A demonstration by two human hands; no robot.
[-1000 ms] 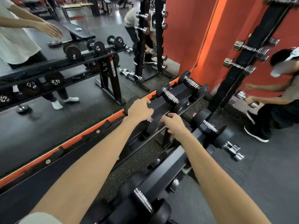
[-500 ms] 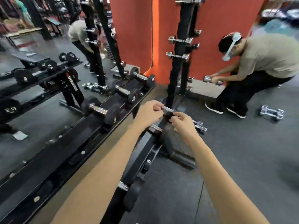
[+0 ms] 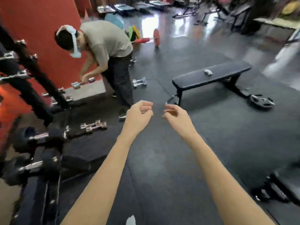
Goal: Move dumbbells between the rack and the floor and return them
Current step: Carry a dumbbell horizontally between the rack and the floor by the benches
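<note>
Left hand (image 3: 139,113), right hand (image 3: 174,113): curled, apparently empty | chrome dumbbells (image 3: 94,125) at 9 o'clock | likely dense, slick; grip the central handle.

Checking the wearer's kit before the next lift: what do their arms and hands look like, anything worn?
Both forearms are bare, with no watch, band or glove on the left hand or the right hand. No rings can be made out through the blur. A pale scrap at the bottom edge may be a shirt; no sleeve shows.
</note>
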